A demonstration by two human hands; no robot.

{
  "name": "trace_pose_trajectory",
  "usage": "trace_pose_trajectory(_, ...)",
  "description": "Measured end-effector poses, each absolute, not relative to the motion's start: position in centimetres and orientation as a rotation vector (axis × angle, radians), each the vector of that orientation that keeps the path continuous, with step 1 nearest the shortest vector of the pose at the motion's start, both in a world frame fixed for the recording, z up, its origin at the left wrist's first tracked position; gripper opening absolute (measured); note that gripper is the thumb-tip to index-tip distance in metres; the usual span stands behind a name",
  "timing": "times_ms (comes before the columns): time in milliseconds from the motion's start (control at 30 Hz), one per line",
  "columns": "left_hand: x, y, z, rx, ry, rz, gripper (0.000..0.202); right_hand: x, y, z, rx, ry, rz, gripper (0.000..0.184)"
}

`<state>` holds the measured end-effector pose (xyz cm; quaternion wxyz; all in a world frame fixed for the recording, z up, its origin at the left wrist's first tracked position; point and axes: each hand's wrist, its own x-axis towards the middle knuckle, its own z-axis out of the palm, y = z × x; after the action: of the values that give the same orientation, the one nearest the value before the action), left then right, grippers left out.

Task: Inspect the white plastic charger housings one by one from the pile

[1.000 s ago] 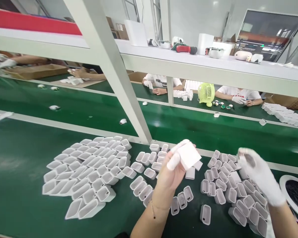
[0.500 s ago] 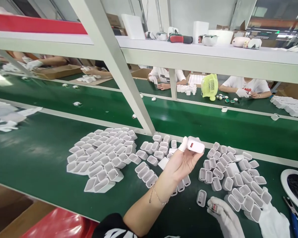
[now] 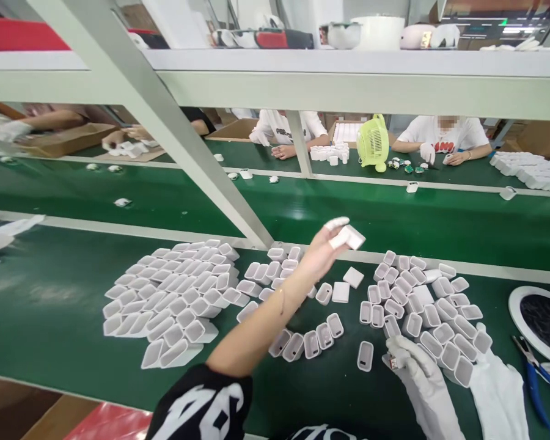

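Note:
My bare left hand (image 3: 326, 245), with white covers on its fingertips, reaches out near the edge of the green belt. Thumb and fingers close around a white charger casing (image 3: 356, 238), seen now from a plain side. My right hand (image 3: 412, 370), in a white glove, is closed around a small part (image 3: 393, 363) with metal and a bit of red, mostly hidden by the fingers. Just left of that glove a single open white casing (image 3: 365, 355) lies on the green table. A curved row of open casings (image 3: 311, 344) lies below my left forearm.
Many casings (image 3: 174, 287) stand packed at left, with another cluster (image 3: 421, 305) at right. A spare glove (image 3: 499, 391), blue-handled pliers (image 3: 534, 379) and a round white dish (image 3: 516, 305) lie at right. A slanted post (image 3: 201, 165) rises ahead. Co-workers sit beyond the belt (image 3: 394, 220).
My left hand has moved forward toward the belt and turned the casing, so its red port no longer shows. The right hand stays near the lone casing. The camera view has shifted.

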<state>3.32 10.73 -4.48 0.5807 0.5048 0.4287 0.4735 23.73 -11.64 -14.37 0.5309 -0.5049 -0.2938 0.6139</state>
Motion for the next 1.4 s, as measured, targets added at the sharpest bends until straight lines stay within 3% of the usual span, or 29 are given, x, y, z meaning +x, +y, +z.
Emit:
trace_pose_trajectory(67,3.2,14.9,-6.3,1.346,1.102,1.039,0.048,23.6,-11.8,-13.9,-1.213,-0.725,1.426,0.037)
trace_pose_trajectory(200,3.3,19.9,-9.6,1.707,1.228,0.819,0.034,23.0,-12.3,-13.4,-1.247,-0.853,1.261,0.036)
trace_pose_trajectory(300,3.7,20.2,-11.1,1.975,1.225,0.668,0.037,22.6,-12.4,-13.1,-1.276,-0.854,1.219,0.037)
trace_pose_trajectory(667,10.0,18.5,-11.6,2.322,0.664,0.227,0.064,21.6,-10.2,-10.1,-1.057,-0.369,1.302,0.041)
trace_pose_trajectory(900,12.1,18.1,-12.1,2.249,0.622,0.285,0.034,21.0,-10.4,-10.4,-0.974,-0.425,1.279,0.035)
trace_pose_trajectory(1067,11.4,15.6,-10.2,2.180,0.681,0.397,0.039,22.0,-10.2,-9.4,-0.943,-0.378,1.312,0.040)
trace_pose_trajectory(1400,6.8,4.4,-0.9,2.398,0.282,0.484,0.050,22.2,-8.8,-6.4,-0.872,-0.862,0.818,0.036)
